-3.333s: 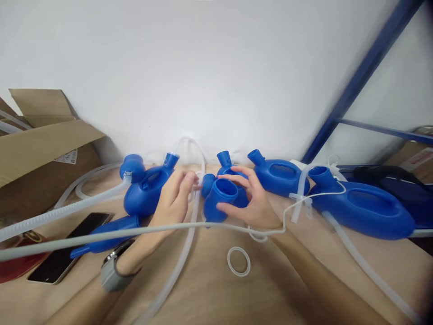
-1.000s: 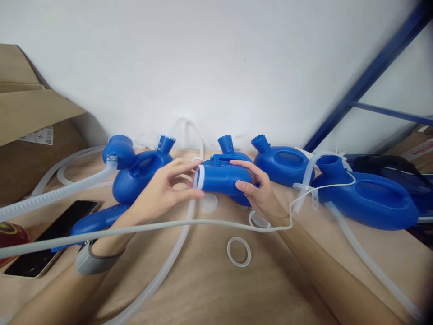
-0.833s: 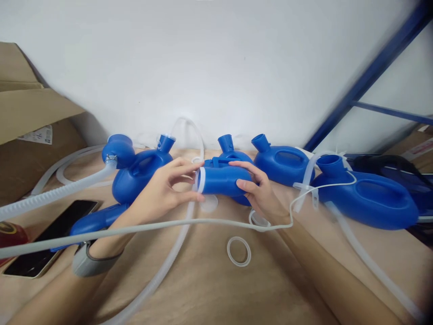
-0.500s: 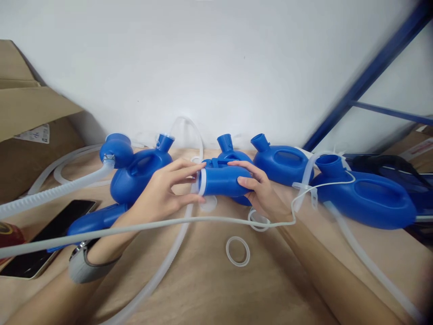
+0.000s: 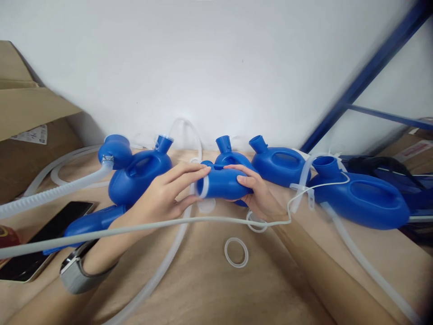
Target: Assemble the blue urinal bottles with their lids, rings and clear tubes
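Observation:
In front of me, my right hand [image 5: 259, 192] grips the rear of a blue tube-shaped plastic part [image 5: 225, 184], thumb on the near side. The part lies sideways with its open mouth to the left. Around that mouth sits a white sealing ring [image 5: 205, 186]. My left hand [image 5: 164, 192] pinches the ring, fingers at its top and thumb below. Behind the part is a blue handled bottle [image 5: 233, 159], partly covered by it. Nearer me, a loose white ring [image 5: 226, 253] lies on the table, and more rings [image 5: 257, 229] lie by my right wrist.
More blue bottles stand left [image 5: 138, 178], behind right [image 5: 286, 164] and right [image 5: 365, 203]. A pale hose [image 5: 172, 253] runs under my left hand. A thin cable [image 5: 152, 224] crosses before my forearms. A phone [image 5: 50, 234] and cardboard box [image 5: 50, 153] are left; a blue frame [image 5: 365, 76] right.
The blue part's mouth end has tilted slightly down and toward me. My left fingers have shifted a little along the ring's edge. The whole view has moved slightly.

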### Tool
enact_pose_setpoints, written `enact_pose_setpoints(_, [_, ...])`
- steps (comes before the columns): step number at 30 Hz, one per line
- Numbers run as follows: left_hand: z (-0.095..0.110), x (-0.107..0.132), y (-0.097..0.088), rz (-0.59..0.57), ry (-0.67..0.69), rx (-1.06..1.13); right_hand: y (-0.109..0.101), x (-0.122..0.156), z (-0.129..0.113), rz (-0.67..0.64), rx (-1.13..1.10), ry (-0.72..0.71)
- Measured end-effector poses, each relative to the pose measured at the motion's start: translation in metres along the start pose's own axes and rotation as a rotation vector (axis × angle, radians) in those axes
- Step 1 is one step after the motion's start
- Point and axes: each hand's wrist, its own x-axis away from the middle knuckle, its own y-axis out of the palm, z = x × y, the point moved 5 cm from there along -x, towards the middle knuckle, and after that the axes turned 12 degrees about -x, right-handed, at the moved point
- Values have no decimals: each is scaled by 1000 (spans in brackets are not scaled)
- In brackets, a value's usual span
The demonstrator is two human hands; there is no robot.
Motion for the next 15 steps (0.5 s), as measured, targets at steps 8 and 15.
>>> enact_pose_setpoints(8, [-9, 1, 1, -48, -138, 59, -9, -2, -1, -59, 147, -106])
enact_pose_setpoints(15, [-20, 5, 25, -382, -602, 461, -8, 2, -20, -247, 403, -415])
